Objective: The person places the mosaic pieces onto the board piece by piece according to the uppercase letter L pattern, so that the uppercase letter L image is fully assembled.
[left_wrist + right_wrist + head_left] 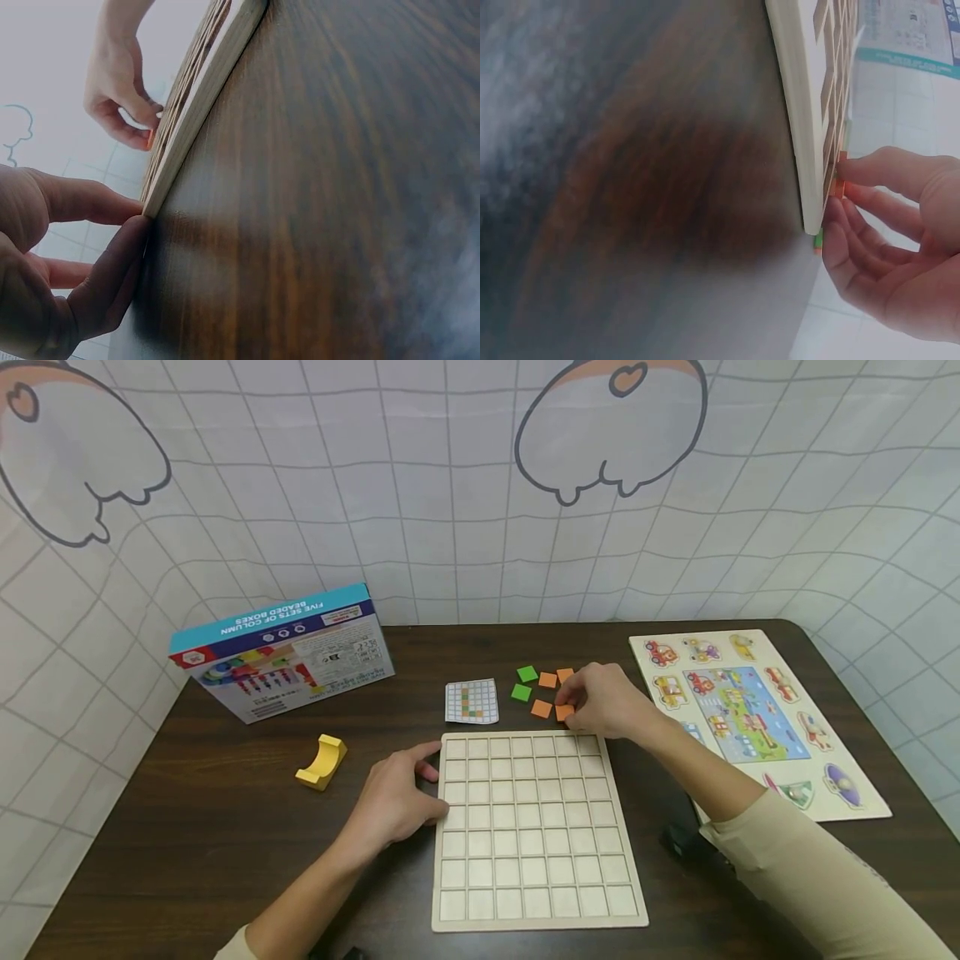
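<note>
Orange square tile pinched by right hand, just beyond far edge of pale wooden grid board. Left hand flat, fingers relaxed against board's left edge. Beyond: loose orange and green tiles, small pattern card.

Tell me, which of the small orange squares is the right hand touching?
The right hand pinches the orange square closest to the grid board. The other orange squares lie free farther back, beside the green squares.
</note>
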Demonstrator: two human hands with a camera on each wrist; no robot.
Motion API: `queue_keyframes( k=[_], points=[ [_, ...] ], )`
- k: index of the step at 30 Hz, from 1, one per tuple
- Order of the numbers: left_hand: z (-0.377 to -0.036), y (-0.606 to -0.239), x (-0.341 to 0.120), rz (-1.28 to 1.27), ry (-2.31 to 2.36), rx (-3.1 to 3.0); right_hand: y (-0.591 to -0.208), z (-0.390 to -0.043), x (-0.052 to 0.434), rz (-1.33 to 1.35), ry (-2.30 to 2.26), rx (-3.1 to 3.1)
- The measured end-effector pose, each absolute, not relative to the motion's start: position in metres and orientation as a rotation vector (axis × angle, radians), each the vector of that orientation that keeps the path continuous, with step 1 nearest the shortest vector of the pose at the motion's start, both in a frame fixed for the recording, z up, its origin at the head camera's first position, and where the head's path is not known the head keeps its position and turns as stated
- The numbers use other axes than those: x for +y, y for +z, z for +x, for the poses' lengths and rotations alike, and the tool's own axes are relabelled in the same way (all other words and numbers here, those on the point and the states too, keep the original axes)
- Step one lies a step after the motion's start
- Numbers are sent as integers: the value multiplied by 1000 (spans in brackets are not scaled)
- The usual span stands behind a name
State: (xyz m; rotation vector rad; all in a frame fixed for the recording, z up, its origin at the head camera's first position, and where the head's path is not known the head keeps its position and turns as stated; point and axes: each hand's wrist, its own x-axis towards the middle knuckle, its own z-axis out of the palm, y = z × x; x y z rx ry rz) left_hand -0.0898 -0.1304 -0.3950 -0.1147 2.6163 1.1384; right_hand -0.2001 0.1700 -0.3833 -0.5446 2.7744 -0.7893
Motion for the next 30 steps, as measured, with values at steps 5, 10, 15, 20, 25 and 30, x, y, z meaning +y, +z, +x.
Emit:
queue_keyframes(
  k=[5,10,15,20,25,30],
  points=[
    [-89,-395,-131,-121,1158,2600,-380,-198,168,-546,-805,2768],
    [-90,-395,-132,-123,1157,2598,-377,-195,166,-552,-821,2757],
    [-90,-396,-132,-115,1160,2611,-376,-193,164,-566,-829,2756],
    [-89,-397,-131,-114,1163,2619,-376,-191,163,-569,-842,2743],
    [-89,-397,-131,-112,1165,2620,-376,-188,161,-554,-863,2729],
    [-89,-397,-131,-114,1172,2622,-375,-187,159,-537,-885,2712]
  ],
)
